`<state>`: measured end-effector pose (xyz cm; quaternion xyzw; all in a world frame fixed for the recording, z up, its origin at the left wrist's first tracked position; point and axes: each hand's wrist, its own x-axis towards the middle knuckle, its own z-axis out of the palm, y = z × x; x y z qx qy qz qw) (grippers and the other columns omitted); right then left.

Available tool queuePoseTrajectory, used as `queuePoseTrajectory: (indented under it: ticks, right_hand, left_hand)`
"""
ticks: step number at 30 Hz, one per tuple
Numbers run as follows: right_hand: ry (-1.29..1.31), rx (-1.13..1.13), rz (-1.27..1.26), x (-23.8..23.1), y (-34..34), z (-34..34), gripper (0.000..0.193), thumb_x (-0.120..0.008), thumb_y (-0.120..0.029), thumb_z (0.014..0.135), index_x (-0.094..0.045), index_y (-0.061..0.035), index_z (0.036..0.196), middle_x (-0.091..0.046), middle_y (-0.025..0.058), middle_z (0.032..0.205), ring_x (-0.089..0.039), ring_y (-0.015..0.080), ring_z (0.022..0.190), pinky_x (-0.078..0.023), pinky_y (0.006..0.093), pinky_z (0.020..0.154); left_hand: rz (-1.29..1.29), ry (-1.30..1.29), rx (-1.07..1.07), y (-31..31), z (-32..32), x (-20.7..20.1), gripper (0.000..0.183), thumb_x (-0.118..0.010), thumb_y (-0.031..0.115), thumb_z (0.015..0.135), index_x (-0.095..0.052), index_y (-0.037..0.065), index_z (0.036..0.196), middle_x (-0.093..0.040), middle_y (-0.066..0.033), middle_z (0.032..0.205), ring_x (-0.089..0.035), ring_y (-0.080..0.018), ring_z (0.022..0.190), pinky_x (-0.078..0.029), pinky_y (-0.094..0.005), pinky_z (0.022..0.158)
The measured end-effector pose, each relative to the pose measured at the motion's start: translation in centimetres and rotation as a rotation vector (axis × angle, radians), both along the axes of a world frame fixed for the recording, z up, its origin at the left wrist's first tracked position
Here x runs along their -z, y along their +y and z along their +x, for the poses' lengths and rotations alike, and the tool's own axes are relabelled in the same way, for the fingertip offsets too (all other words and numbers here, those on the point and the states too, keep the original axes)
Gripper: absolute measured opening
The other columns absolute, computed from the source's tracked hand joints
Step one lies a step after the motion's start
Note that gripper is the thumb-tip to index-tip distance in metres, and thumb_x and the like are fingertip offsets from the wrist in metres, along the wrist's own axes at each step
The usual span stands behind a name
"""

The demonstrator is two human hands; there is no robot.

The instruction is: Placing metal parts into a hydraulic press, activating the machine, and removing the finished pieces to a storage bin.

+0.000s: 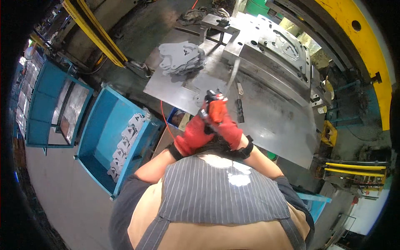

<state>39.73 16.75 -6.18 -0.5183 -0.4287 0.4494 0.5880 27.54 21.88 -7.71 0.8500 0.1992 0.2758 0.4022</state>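
Note:
My left hand point(194, 134) and my right hand point(230, 130), both in red gloves, come together in front of my chest, above the near edge of the metal table point(271, 129). Their fingers are closed around a small black and orange-red hand tool point(216, 110); its exact kind is hard to make out. Just beyond the hands, a flat grey metal plate point(208, 83) lies on the table. A stack of similar cut plates point(180, 58) sits farther back to the left. A black bar-shaped object point(240, 110) lies right of the hands.
A large steel die block point(271, 54) occupies the table's far right. On the left stands a blue metal bin point(109, 121) with several cut plates point(125, 146) inside. Yellow machine frames point(93, 29) rise at the far left and right. A red cable point(163, 112) hangs by the table.

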Motion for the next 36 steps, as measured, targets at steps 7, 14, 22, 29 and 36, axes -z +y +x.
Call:
queuePoseTrajectory:
  ticks: [7, 14, 22, 29, 36]
  right_hand:
    - [-0.459, -0.251, -0.012, -0.7, 0.9, 0.7, 0.066, -0.064, -0.024, 0.077, -0.03, -0.0099, 0.132, -0.038, 0.0118, 0.128, -0.037, 0.0222, 0.118, -0.029, 0.0321, 0.098]
    - [-0.281, -0.044, -0.3, 2.9, -2.3, 3.4, 0.058, -0.062, -0.025, 0.079, -0.037, -0.0052, 0.128, -0.045, 0.0119, 0.125, -0.041, 0.0189, 0.115, -0.029, 0.0287, 0.097]
    - [-0.128, -0.01, -0.314, 1.6, -2.5, 2.1, 0.049, -0.058, -0.017, 0.082, -0.04, -0.0019, 0.124, -0.051, 0.0083, 0.117, -0.046, 0.0154, 0.106, -0.034, 0.0259, 0.091]
    - [-0.051, 0.089, -0.389, 1.8, -3.4, 1.1, 0.046, -0.056, -0.009, 0.081, -0.04, -0.0011, 0.124, -0.052, 0.0062, 0.111, -0.05, 0.0134, 0.098, -0.039, 0.0244, 0.085]
    - [-0.002, 0.127, -0.494, -0.2, -3.3, 0.2, 0.049, -0.053, -0.004, 0.081, -0.035, -0.0014, 0.127, -0.051, 0.0075, 0.114, -0.051, 0.0138, 0.098, -0.04, 0.0256, 0.086]
  left_hand:
    - [0.132, -0.086, -0.271, 5.6, -6.8, 0.0, 0.05, -0.046, 0.013, 0.085, -0.027, 0.002, 0.131, -0.036, -0.0126, 0.131, -0.036, -0.024, 0.121, -0.031, -0.0322, 0.097]
    - [-0.21, -0.404, -0.545, 22.4, -13.5, -0.4, 0.043, -0.052, 0.016, 0.084, -0.039, 0.008, 0.125, -0.051, -0.0066, 0.111, -0.053, -0.0095, 0.076, -0.04, -0.0182, 0.054]
    - [-0.098, 0.018, -0.889, 45.3, -18.4, 14.5, 0.042, -0.056, 0.015, 0.081, -0.044, 0.007, 0.12, -0.056, -0.0099, 0.1, -0.054, -0.0202, 0.082, -0.043, -0.0296, 0.07]
    - [0.048, 0.154, -0.935, 41.3, -11.4, 19.9, 0.051, -0.061, 0.018, 0.076, -0.041, 0.004, 0.121, -0.048, -0.022, 0.116, -0.048, -0.0333, 0.104, -0.036, -0.0387, 0.09]
    - [0.115, 0.222, -1.006, 39.2, -10.8, 16.7, 0.061, -0.062, 0.023, 0.073, -0.035, 0.003, 0.125, -0.039, -0.0289, 0.121, -0.04, -0.0416, 0.109, -0.035, -0.0413, 0.092]
